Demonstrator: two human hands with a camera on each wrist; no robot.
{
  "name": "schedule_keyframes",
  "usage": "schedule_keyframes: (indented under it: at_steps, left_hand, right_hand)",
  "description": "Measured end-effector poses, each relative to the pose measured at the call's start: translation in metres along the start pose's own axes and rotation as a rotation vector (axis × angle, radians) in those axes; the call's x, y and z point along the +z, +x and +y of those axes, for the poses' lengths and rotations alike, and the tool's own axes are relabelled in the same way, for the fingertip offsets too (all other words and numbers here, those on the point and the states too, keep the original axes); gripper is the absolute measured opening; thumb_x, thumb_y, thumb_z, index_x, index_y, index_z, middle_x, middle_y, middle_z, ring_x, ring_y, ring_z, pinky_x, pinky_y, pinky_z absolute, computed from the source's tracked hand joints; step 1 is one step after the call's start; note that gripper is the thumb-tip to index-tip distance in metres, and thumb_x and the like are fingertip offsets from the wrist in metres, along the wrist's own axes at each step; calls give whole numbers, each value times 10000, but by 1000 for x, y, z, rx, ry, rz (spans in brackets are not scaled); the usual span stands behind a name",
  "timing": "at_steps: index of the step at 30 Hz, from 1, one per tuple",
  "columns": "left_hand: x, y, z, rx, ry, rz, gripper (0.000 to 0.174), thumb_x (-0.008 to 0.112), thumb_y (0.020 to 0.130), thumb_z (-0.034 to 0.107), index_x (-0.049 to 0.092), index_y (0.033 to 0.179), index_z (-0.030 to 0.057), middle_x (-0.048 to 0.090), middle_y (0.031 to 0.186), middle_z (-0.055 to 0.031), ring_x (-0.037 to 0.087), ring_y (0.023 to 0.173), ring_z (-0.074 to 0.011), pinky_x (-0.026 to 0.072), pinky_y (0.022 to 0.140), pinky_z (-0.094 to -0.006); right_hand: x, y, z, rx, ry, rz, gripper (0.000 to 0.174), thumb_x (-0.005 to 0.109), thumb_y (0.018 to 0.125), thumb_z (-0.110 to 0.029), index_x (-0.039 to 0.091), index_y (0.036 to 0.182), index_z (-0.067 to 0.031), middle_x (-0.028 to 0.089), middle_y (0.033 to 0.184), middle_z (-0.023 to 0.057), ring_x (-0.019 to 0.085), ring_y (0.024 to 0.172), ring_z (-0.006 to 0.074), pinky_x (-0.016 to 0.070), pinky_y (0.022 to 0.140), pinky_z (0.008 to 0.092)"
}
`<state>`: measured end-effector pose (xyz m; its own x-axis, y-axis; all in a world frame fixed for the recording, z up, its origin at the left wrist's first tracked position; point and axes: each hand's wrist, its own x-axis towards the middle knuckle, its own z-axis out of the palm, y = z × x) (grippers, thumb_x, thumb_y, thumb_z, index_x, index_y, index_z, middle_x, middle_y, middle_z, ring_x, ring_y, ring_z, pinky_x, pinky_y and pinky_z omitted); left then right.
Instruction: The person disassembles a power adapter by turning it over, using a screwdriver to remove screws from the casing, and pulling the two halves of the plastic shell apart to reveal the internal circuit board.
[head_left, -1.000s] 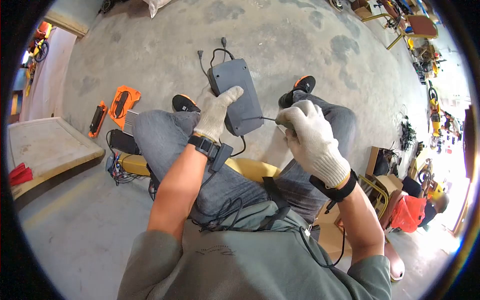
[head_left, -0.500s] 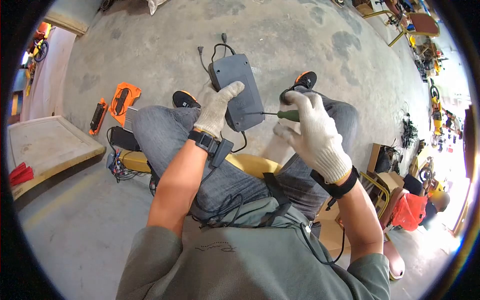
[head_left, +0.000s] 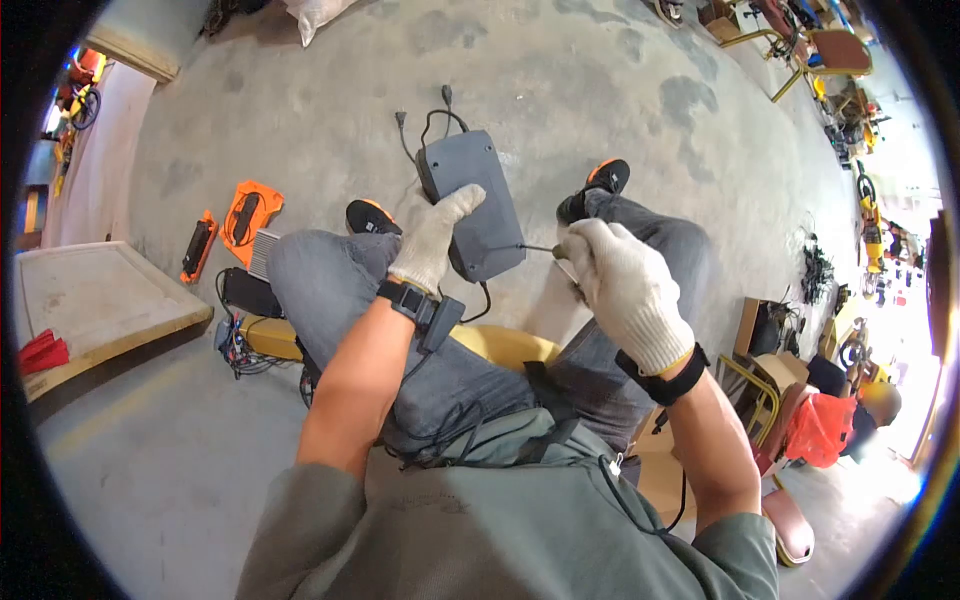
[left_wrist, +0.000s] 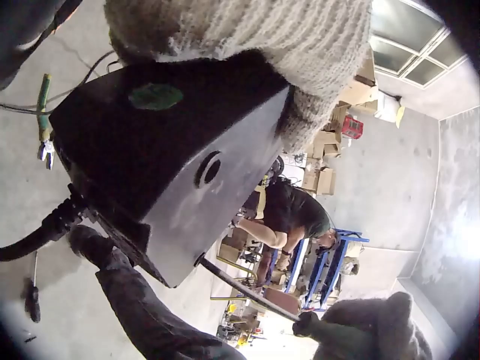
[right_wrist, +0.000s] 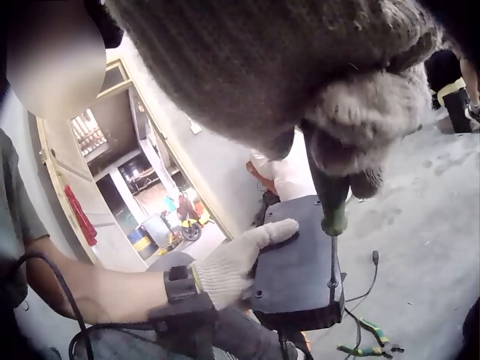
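Note:
A dark grey plastic case (head_left: 498, 205) with screw holes at its corners is tilted up between the knees. My gloved left hand (head_left: 430, 238) grips its left side, thumb lying over the flat face. A screwdriver (right_wrist: 335, 217) with a green handle is in my gloved right hand (head_left: 628, 295), fingers curled round the handle. Its thin shaft (left_wrist: 251, 289) meets the case at the corner hole nearest the right hand. Black cords (head_left: 430, 112) run from both ends of the case. Part of the handle is hidden by the right glove.
Green-handled pliers (left_wrist: 44, 112) and another screwdriver (left_wrist: 33, 296) lie on the floor. Orange plastic parts (head_left: 258, 208), a black box (head_left: 246, 290) and tangled wires (head_left: 238, 352) are beside the left knee. A wood-edged panel (head_left: 110, 300) stands farther left. Another person (left_wrist: 300, 214) is in the background.
Half a second ago the right fingers were spread off the green handle; now they are curled round it again. The case and left hand sit slightly lower in the head view.

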<state>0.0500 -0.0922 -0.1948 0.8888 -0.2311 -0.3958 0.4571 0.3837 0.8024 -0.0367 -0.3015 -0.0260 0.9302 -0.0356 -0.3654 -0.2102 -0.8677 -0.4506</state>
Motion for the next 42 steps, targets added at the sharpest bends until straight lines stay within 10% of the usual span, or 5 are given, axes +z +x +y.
schedule_keyframes:
  at_steps: [5, 11, 15, 27, 42]
  left_hand:
    - [5, -4, 4, -1, -2, 42, 385, 808, 942, 176, 675, 1261, 6, 736, 1138, -78, 737, 990, -206, 627, 878, -376]
    - [11, -11, 14, -43, -22, 57, 489, 812, 924, 133, 624, 1356, 1, 726, 1194, -98, 719, 1067, -224, 620, 928, -393]
    - [18, -20, 31, -67, 1, 77, 464, 808, 912, 91, 641, 1331, -16, 739, 1179, -112, 732, 1021, -214, 624, 903, -383]
    - [13, -15, 25, -58, 34, 90, 410, 789, 926, 123, 685, 1306, 11, 761, 1196, -99, 745, 1028, -212, 623, 906, -400]
    - [7, -10, 13, -45, 19, 44, 487, 815, 926, 165, 628, 1346, 5, 725, 1207, -102, 719, 1066, -214, 616, 928, -389]
  right_hand:
    - [9, 0, 13, -396, -101, 190, 292, 784, 893, -97, 675, 1161, -129, 649, 1214, 158, 636, 1116, 438, 565, 900, 504]
    - [6, 6, 3, -68, -80, 56, 235, 756, 968, -183, 670, 1163, -86, 647, 1204, 183, 684, 1021, 469, 578, 794, 545]
    - [2, 4, 9, -406, -114, 188, 206, 732, 960, -95, 673, 1157, -84, 647, 1202, 183, 665, 1071, 455, 563, 893, 527]
    - [3, 10, 10, -461, 1, 239, 178, 689, 1022, -152, 673, 1173, -58, 691, 1080, 205, 712, 924, 426, 563, 834, 494]
    - [-1, 6, 1, -140, -33, 182, 181, 685, 1011, -162, 677, 1170, -76, 703, 1129, 173, 675, 1083, 426, 554, 879, 495]
